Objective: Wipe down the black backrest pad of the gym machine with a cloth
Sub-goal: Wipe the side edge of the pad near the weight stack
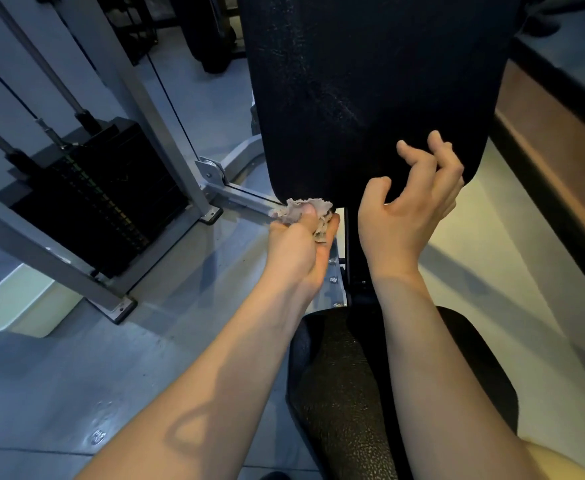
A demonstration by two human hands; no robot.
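The black backrest pad [363, 84] fills the upper middle of the head view, upright, with faint scuff marks on its face. A crumpled grey-beige cloth [301, 209] is bunched in my left hand [299, 247], which presses it against the pad's bottom edge near the left corner. My right hand [410, 209] hovers in front of the pad's lower right corner, palm toward me, fingers curled and apart, holding nothing.
A black textured seat pad [339, 382] lies below my forearms. A weight stack [104, 195] in a grey steel frame [166, 133] with cables stands at left. A pale plastic bin [24, 303] sits on the grey floor. A wooden ledge [554, 150] runs along the right.
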